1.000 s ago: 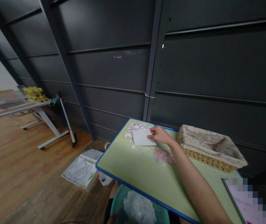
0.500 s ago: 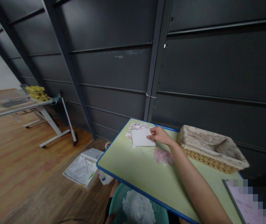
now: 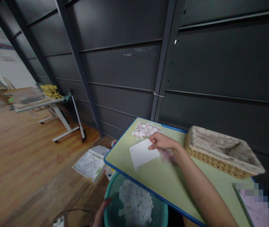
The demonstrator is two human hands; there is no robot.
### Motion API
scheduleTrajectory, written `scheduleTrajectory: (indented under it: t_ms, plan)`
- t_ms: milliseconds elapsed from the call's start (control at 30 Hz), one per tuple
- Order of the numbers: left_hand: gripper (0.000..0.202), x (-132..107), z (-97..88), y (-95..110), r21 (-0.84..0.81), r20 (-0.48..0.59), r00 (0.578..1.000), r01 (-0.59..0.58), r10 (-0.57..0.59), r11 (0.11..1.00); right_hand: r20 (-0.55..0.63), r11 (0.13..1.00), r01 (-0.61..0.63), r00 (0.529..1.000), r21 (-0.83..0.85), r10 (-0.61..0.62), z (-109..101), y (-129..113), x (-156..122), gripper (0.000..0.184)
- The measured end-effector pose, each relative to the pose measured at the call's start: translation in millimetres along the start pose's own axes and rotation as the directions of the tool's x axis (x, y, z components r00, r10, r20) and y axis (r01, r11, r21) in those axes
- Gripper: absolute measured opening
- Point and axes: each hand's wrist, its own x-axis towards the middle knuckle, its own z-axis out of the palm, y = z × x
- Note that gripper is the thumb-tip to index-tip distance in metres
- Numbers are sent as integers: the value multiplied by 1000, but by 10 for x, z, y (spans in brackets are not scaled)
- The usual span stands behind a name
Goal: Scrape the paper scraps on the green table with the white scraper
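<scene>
My right hand [image 3: 161, 141] pinches the right corner of a flat white card [image 3: 144, 153], thumb on top, holding it over the pale green table [image 3: 125, 154]. Behind the card lies a heap of small white paper scraps with red marks [image 3: 146, 130]. A blurred pinkish clump [image 3: 168, 156], which I cannot identify, sits beside my right wrist. Low in the view, my left hand [image 3: 101, 209] grips the left rim of a teal plastic basin [image 3: 164, 209], its thumb over the edge. Inside the basin is a mound of whitish scraps [image 3: 136, 203].
A cloth-lined wicker basket [image 3: 210, 162] stands at the table's right rear. An open white box with papers [image 3: 89, 165] lies on the wooden floor, and a cable [image 3: 77, 210] runs near my left arm. A dark metal wall [image 3: 125, 69] rises behind the table.
My right hand has drawn the card from the scrap heap toward the table's front edge, tilting it. My left hand now shows more clearly on the basin rim. The camera view has shifted left.
</scene>
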Motion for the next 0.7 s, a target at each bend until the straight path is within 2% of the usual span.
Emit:
scheduleTrajectory:
  t_ms: [133,233,367,467,533,633,700]
  plan:
    - [67,-103,94,-50,32,-99,994,-35,38,999,161,999,-6,987,46,-1,141,-117,23,25]
    - [66,-126,93,-30,34,-77,996,-52,54,998,228,996,-8,974,89,-13,178,-169,14,20]
    - [57,-126,96,30,12,-15,1000,5,-5,1000,193,996,14,981,89,-31,133,-178,-18,22]
    - [52,-145,136,51,5,-45,999,-13,13,1000,155,998,18,987,65,-28,115,-164,-31,23]
    - [53,-167,169,55,13,-58,997,-53,53,999,177,998,9,984,67,-21,129,-157,-32,21]
    - [54,-206,225,60,19,-78,995,-54,55,998,206,997,8,978,79,-24,132,-153,-39,22]
    - [56,-234,267,65,27,-102,992,-76,78,997,157,997,25,987,78,-37,91,-152,-54,25]
